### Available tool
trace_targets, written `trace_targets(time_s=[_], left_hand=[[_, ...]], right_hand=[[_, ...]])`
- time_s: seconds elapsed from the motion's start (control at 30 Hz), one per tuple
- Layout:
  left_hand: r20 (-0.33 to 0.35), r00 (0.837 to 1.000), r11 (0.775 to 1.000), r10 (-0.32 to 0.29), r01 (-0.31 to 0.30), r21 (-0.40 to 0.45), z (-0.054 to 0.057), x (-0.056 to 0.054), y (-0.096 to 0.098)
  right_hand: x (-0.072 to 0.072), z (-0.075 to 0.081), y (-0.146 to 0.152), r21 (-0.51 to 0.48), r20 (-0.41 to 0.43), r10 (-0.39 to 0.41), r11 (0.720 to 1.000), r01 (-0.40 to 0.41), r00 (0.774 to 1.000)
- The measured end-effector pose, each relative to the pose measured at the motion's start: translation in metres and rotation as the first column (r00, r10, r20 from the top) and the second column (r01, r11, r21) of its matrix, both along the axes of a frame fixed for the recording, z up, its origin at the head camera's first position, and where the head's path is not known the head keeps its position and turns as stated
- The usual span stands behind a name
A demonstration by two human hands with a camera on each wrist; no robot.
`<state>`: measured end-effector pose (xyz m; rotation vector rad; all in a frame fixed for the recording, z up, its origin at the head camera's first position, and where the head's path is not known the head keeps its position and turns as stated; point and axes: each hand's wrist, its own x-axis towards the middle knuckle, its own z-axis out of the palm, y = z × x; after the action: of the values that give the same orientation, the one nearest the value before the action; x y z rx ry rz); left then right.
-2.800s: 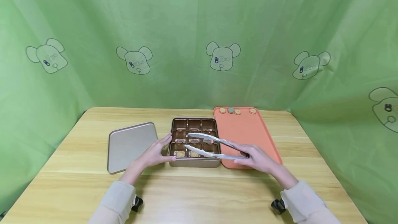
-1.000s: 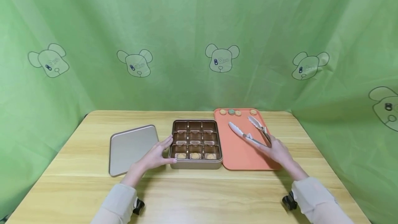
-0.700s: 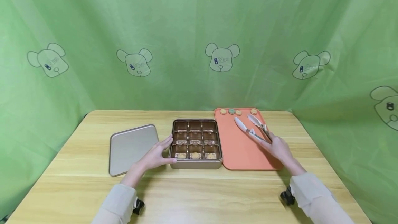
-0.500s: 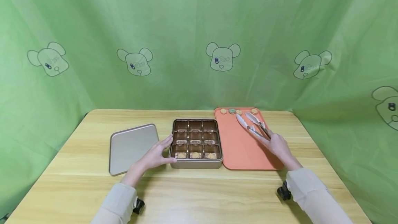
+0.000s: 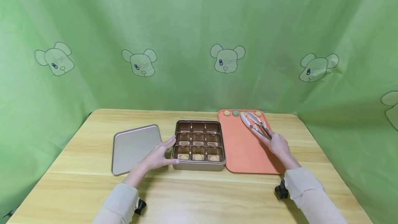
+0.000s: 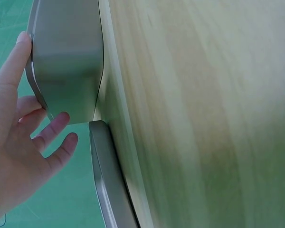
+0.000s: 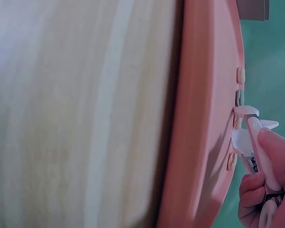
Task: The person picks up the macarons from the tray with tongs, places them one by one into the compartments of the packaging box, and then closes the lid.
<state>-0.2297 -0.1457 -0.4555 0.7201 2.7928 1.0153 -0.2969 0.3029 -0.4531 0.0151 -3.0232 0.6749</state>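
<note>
My right hand (image 5: 277,144) grips a pair of metal tongs (image 5: 247,122) with pale tips, reaching over the orange tray (image 5: 245,155). The spread tips stand on either side of a round yellowish cookie (image 7: 237,122) at the tray's far edge. Beside it lie a green cookie (image 5: 235,113) and a yellowish cookie (image 5: 227,113) to the left, and another cookie (image 5: 258,113) to the right. My left hand (image 5: 157,156) rests at the near left corner of a square tin (image 5: 199,166), thumb at the front rim, fingers along the left side. Cookies (image 5: 198,157) sit in its front compartments.
The tin's silvery lid (image 5: 135,149) lies on the wooden table (image 5: 186,196), left of the tin. The tray stands right up against the tin's right side. A green curtain (image 5: 186,89) hangs behind the table and along both sides.
The tongs have gone from over the tin to the tray, then forward to its far edge, their tips drawing closer around a cookie. My left hand has stayed at the tin.
</note>
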Motion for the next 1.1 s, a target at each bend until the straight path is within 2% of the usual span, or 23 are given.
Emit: trace_targets(time_s=[0.1, 0.37, 0.53, 0.8, 0.97, 1.1], left_hand=[[0.003, 1.0, 1.0, 0.002, -0.002, 0.003, -0.001, 0.0, 0.0], [0.012, 1.0, 1.0, 0.016, -0.016, 0.015, 0.0, 0.0, 0.0], [0.016, 1.0, 1.0, 0.005, -0.005, 0.01, 0.0, -0.001, 0.001], [0.002, 1.0, 1.0, -0.002, 0.002, 0.001, 0.0, -0.001, 0.0], [0.001, 1.0, 1.0, -0.001, 0.001, -0.006, 0.001, 0.0, 0.0], [-0.006, 1.0, 1.0, 0.002, -0.002, -0.008, 0.001, 0.0, 0.001]], right_hand=[[0.003, 0.0, 0.003, 0.005, -0.013, 0.005, 1.0, -0.005, 1.0], [0.021, 0.0, 0.024, 0.005, -0.124, 0.098, 0.995, -0.098, 0.987], [0.033, 0.001, 0.042, -0.052, -0.16, 0.139, 0.987, -0.149, 0.977], [0.049, 0.0, 0.051, -0.156, -0.198, 0.292, 0.933, -0.324, 0.936], [0.057, 0.004, 0.044, -0.191, -0.166, 0.362, 0.901, -0.39, 0.917], [0.061, 0.009, 0.036, -0.196, -0.158, 0.397, 0.885, -0.423, 0.904]])
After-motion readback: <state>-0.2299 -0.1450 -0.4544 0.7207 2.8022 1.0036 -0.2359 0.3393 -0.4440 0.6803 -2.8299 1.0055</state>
